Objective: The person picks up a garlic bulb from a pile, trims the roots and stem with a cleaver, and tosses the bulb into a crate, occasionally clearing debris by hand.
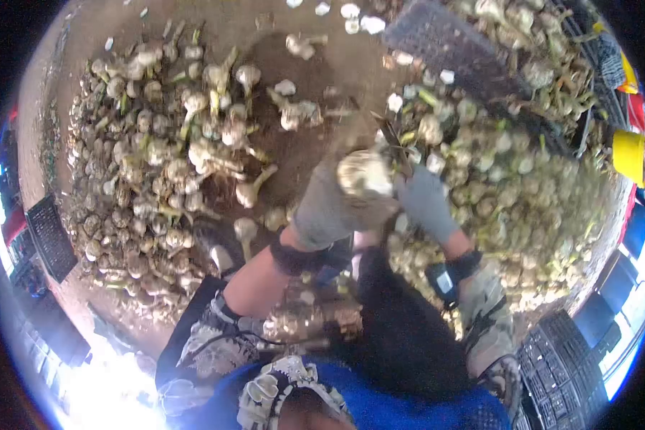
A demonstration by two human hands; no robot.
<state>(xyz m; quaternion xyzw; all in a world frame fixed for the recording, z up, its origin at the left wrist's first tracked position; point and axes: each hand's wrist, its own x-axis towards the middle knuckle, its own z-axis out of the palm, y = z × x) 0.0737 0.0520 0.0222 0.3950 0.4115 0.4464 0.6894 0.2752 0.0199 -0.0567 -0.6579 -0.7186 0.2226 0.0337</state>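
Note:
My left hand (330, 211), in a grey glove, grips a pale garlic bulb (364, 174) held up over the ground. My right hand (426, 204), also gloved in grey, holds a pair of shears (393, 140) whose blades sit right against the bulb's top. A big pile of untrimmed garlic with stalks (150, 165) lies to the left. Another heap of garlic bulbs (509, 186) spreads to the right, just behind my right hand.
A dark plastic crate (451, 50) leans over the right heap at the top. Another black crate (50, 236) lies at the far left, and more crates (559, 358) stand at the lower right. Bare earth (301, 150) separates the two piles.

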